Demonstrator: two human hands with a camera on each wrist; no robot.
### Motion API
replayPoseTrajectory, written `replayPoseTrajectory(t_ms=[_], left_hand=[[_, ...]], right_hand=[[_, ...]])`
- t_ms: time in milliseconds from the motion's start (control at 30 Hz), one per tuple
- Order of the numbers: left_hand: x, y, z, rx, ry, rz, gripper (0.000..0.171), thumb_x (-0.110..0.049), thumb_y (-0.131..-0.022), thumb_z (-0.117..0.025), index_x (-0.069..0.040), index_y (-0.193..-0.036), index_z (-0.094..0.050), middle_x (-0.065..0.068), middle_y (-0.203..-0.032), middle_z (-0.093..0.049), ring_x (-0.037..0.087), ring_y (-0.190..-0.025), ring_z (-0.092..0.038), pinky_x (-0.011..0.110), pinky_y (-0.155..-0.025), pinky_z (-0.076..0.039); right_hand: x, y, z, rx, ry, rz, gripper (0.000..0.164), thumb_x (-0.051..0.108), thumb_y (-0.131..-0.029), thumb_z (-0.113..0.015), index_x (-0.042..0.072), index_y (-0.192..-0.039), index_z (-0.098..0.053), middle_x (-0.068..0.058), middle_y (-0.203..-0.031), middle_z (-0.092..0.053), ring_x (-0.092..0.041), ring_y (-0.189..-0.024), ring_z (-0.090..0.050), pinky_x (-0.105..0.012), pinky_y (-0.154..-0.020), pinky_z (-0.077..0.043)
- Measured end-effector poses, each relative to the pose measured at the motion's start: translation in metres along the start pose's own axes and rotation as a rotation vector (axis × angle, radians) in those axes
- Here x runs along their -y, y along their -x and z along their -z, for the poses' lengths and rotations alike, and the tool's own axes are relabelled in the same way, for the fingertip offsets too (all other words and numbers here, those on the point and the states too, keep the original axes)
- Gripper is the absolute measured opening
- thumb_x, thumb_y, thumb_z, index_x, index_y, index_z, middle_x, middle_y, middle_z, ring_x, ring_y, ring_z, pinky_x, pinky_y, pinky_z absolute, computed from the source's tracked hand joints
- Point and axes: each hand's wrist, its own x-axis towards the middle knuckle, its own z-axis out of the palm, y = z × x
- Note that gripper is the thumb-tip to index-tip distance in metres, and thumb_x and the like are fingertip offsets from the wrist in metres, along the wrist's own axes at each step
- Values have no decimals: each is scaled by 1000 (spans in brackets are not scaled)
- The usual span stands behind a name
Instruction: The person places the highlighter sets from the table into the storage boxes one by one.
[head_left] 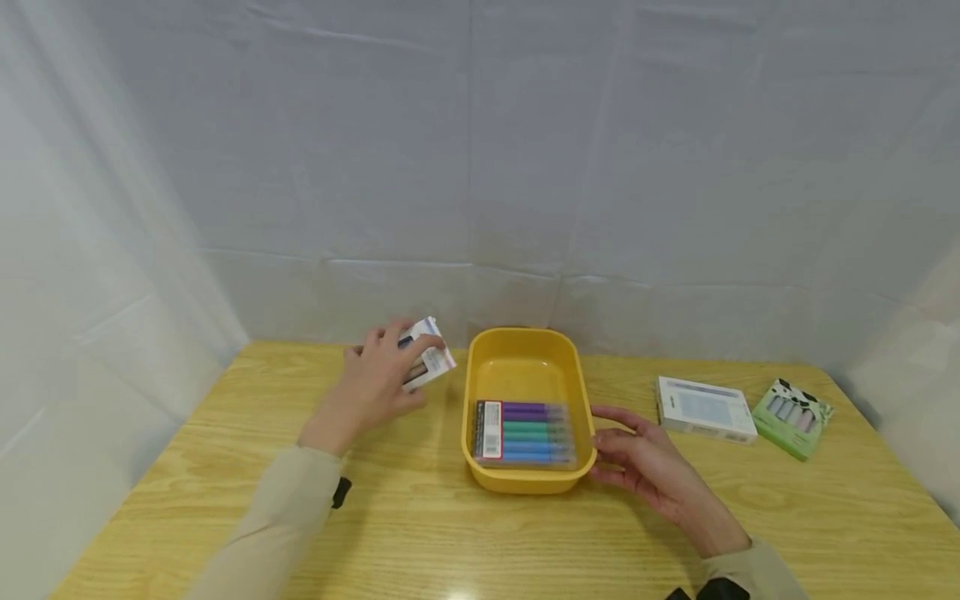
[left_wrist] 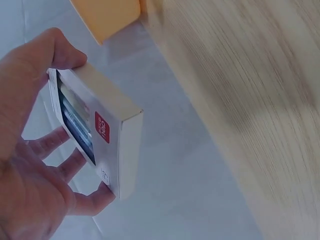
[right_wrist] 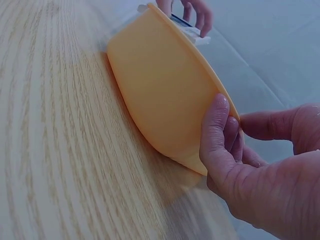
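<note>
My left hand [head_left: 380, 375] grips a small white box [left_wrist: 102, 120] by its edges, off the table left of a yellow plastic basket [head_left: 525, 481]. The box has a cut-out window with stick-like pieces showing and a red "deli" label. In the basket's near half lies a clear pack of colored pens [head_left: 528, 433], purple, green and blue, with a white barcode label. At the basket's right side, my right hand [head_left: 652, 467] pinches the rim, fingertips against the outer wall in the right wrist view.
To the right on the wooden table [head_left: 420, 533] lie a white box [head_left: 705, 408] with a pale blue panel and a green box [head_left: 792, 419] with a cow-spot pattern and a window. A pale sheet [head_left: 525, 167] hangs behind the table and at both sides.
</note>
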Motion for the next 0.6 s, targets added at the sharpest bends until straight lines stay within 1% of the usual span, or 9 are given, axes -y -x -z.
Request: replayPoseTrajectory(t_ms=[267,433,600], left_hand=[[-23,-11,-3,6,12,-73,60,-28,-84,-80,-36,-137,-54,19,-151,-45,49,-122,-50,70,-87,-49],[-36,-19,-5,11,30,-111,59,-31,-86,-80,-38,-138,-54,17,-155,-42,47,-126,-50,69,-90,-49],[-46,-30,-8,15,34,-137,59,-32,-87,-80,-38,-140,-54,17,-156,-42,46,-126,-49,68,-92,-48]], right_hand=[[0,1,2,34,-8,9,59,8,-101,-59,5,-154,-33,1,-100,-70,-15,-90,-72,-29,-80,-62],[0,0,1,29,-5,8,60,8,-101,-59,4,-154,-31,1,-100,-69,-15,-90,-72,-29,-80,-62],[0,-1,1,27,-6,2,60,8,-101,-59,4,-154,-31,1,-100,-69,-15,-90,-72,-29,-80,-62]])
